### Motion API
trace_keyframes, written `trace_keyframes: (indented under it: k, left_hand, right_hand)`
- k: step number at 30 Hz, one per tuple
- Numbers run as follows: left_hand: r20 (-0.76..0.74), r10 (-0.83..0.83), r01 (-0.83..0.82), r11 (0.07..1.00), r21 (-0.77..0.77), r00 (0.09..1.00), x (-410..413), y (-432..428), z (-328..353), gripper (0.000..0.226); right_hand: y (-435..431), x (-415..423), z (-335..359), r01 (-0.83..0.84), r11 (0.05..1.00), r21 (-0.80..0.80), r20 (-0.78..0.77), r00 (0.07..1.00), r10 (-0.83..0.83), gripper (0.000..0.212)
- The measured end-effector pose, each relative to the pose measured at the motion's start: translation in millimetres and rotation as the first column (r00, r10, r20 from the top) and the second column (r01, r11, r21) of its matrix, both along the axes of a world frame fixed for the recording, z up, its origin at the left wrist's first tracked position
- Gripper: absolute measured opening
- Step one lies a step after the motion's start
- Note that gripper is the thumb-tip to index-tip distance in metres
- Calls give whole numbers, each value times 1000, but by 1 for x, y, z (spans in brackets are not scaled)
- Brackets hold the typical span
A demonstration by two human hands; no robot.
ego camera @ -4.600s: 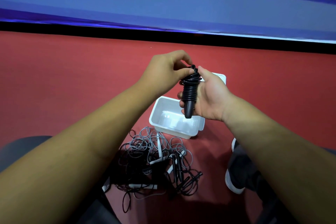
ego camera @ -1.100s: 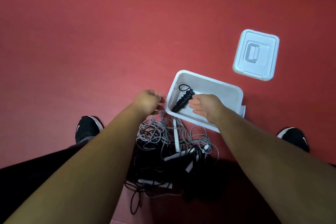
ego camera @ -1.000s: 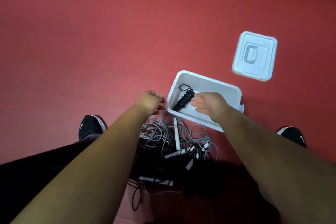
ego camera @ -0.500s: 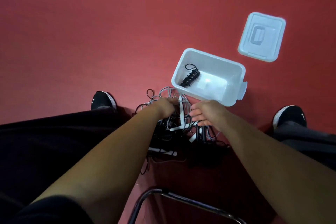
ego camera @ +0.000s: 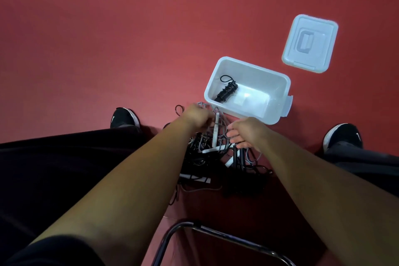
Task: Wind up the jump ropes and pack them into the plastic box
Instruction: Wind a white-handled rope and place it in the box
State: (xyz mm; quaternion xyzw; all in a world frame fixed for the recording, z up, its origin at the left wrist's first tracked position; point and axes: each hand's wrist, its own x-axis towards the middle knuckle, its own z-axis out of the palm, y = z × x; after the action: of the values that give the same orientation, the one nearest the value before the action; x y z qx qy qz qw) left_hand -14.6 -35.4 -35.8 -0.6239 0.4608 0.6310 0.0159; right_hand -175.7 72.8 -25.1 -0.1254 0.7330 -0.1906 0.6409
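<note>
The tangle of jump ropes (ego camera: 203, 153) lies on the floor right under my hands. The cords are light and floppy and likely to snag on each other, so the stiff handles are the parts to grab. The plastic box (ego camera: 259, 75) sits just beyond my right hand (ego camera: 246, 130), with one wound black rope (ego camera: 226, 92) inside. My left hand (ego camera: 197, 117) is clenched in grey cord beside a white handle (ego camera: 216, 129). I cannot tell whether my right fingers grasp anything.
</note>
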Motion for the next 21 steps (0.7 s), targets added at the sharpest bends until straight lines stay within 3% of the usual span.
trace_keyframes:
  k: [5, 8, 10, 13, 15, 19, 21]
  left_hand:
    - [-34, -48, 50, 998, 42, 998, -12, -19, 63, 12]
    - [-49, -103, 102, 994, -26, 993, -14, -24, 104, 13]
    - [-117, -123, 120, 992, -37, 985, -13, -22, 128, 13]
    - [-230, -111, 96, 993, -73, 967, -10, -18, 142, 19]
    - [-255, -86, 44, 985, -169, 963, -7, -21, 143, 30]
    - [-188, -189, 118, 935, -335, 964, -3, -27, 161, 13]
    - [-268, -193, 88, 930, -357, 944, -9, -29, 182, 16]
  right_hand:
    - [-11, -6, 40, -25, 991, -131, -73, 997, 15, 32]
    - [-14, -11, 57, -193, 960, -204, -239, 961, 143, 53]
    - [-10, -10, 66, -274, 927, -255, -285, 938, 198, 49]
    - [-2, -4, 72, -214, 916, -340, -277, 953, 120, 9]
    - [-1, -4, 76, -199, 904, -378, -287, 954, 90, 15]
    - [-13, -17, 111, 14, 878, -478, -121, 989, -81, 20]
    - [-20, -28, 135, 22, 850, -527, -107, 990, -92, 15]
